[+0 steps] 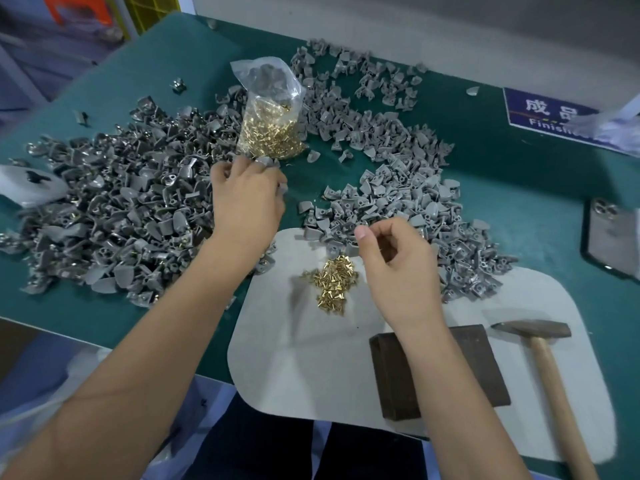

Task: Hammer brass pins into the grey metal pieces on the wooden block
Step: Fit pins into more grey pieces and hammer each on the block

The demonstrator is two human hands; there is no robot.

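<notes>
Green tabletop (502, 188) fills the view, with a pale grey mat (294, 358) laid at its near edge, and that mat is our landmark. On its upper middle sits a small heap of loose brass pins (330, 282). At the mat's near right lies the dark wooden block (450, 386), nothing on top of it, partly crossed by the right forearm. Just right of the block the hammer (540, 348) rests flat, metal head toward the far side, wooden handle running to the near edge.

Beyond the mat's far right corner, a pile of grey metal pieces (398, 202) spills onto it. Left of the mat spreads a bigger heap of grey pieces (121, 209), some showing brass. Further back stands a clear plastic bag of brass pins (270, 129).

Left hand (246, 206) is out over the table just beyond the mat's far left corner, fingers curled onto grey pieces at the heap's edge; exactly what it grips I cannot tell. Right hand (398, 268) hovers over the mat beside the loose pins, thumb and fingers curled together as in a pinch, but whether anything is between them I cannot tell.

Far right of the mat, a phone (613, 237) lies face down, and a blue label (547, 112) sits beyond it.
</notes>
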